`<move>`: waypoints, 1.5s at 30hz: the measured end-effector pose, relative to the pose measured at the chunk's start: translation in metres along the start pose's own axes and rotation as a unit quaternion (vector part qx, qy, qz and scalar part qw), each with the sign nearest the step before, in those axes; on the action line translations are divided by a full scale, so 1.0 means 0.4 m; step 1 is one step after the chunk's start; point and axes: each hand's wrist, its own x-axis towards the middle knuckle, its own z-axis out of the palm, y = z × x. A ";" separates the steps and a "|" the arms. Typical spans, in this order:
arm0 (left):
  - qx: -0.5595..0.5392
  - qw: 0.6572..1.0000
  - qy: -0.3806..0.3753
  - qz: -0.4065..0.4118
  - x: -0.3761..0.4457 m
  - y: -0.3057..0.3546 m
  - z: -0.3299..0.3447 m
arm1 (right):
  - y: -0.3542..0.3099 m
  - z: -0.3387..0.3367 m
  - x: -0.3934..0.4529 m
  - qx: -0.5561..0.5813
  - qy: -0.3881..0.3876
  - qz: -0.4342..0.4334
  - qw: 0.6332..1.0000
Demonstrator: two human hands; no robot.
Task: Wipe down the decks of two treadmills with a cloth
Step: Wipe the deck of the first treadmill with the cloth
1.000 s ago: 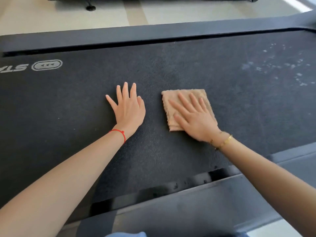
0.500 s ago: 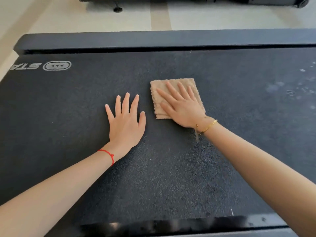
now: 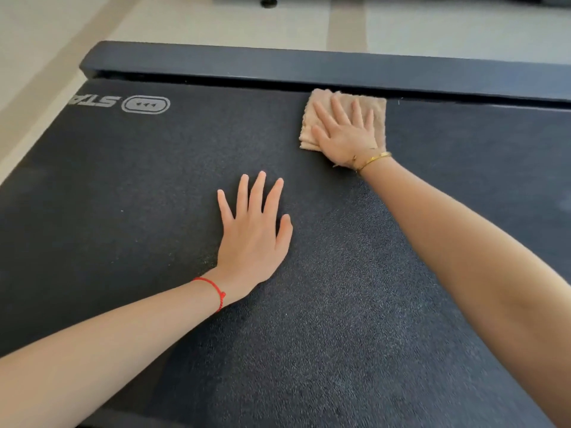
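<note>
The right hand (image 3: 346, 137) lies flat on a folded tan cloth (image 3: 375, 114), fingers straight and spread, pressing it onto the belt (image 3: 355, 304) of a treadmill. The cloth sits at the far edge of the belt, right of centre, its far side touching the dark gap below the far rail (image 3: 309, 64). Its left layers show as stacked folds beside the thumb. A gold bangle (image 3: 375, 159) circles the right wrist.

The left hand (image 3: 255, 239) rests palm down on the bare belt, nearer and to the left of the cloth, well apart from it. Its fingers are straight and slightly spread, the thumb out to the right. A red cord (image 3: 213, 288) is tied round the left wrist. Both forearms reach in from the near corners.

The belt is black and grainy. A white logo (image 3: 145, 105) is printed near its far left corner, with letters beside it cut off by the belt's left edge. Beyond the rail lies pale floor (image 3: 185, 20), and a small black foot (image 3: 268, 1) stands on it at the far edge of view.
</note>
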 end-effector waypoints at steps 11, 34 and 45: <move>-0.033 0.999 0.005 -0.008 -0.001 0.006 -0.008 | 0.238 -0.037 -0.082 -0.002 0.011 0.130 0.991; -0.057 0.998 0.035 -0.014 0.000 0.008 -0.001 | -0.002 0.076 -0.619 -0.012 0.014 -0.003 1.000; -0.053 0.998 0.032 -0.010 -0.015 0.007 -0.006 | 0.018 0.098 -0.807 -0.033 0.019 -0.024 0.999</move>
